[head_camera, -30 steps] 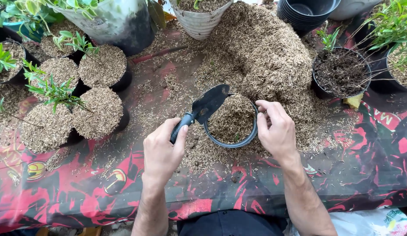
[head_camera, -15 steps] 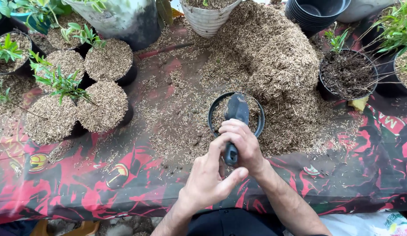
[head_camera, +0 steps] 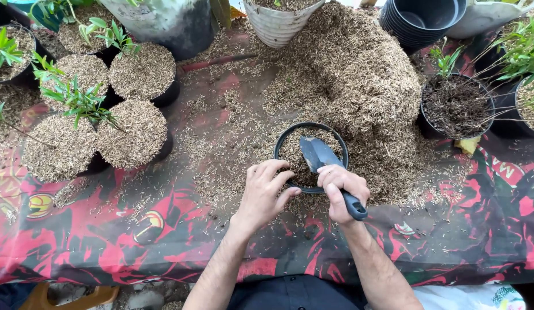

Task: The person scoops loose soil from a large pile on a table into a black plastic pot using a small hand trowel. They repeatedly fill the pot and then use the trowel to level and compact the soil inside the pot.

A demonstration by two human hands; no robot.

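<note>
A small black pot (head_camera: 279, 143), partly filled with dry brown husk, stands on a red and black sheet (head_camera: 164, 241) at the foot of a big husk pile (head_camera: 353, 74). My right hand (head_camera: 342, 192) grips the black handle of a dark trowel (head_camera: 316, 154); its blade rests inside the pot on the husk. My left hand (head_camera: 263, 192) lies at the pot's near left rim, fingers spread and touching it, holding nothing.
Several husk-filled pots with green seedlings (head_camera: 129, 123) stand at the left. A pot of dark soil (head_camera: 456, 106) sits at the right, a stack of empty black pots (head_camera: 422, 20) at the back right, a white pot (head_camera: 278, 23) behind the pile.
The trowel has passed from my left hand to my right. My right hand left the pot's right rim; my left hand now rests on its left rim. The blade now points into the pot.
</note>
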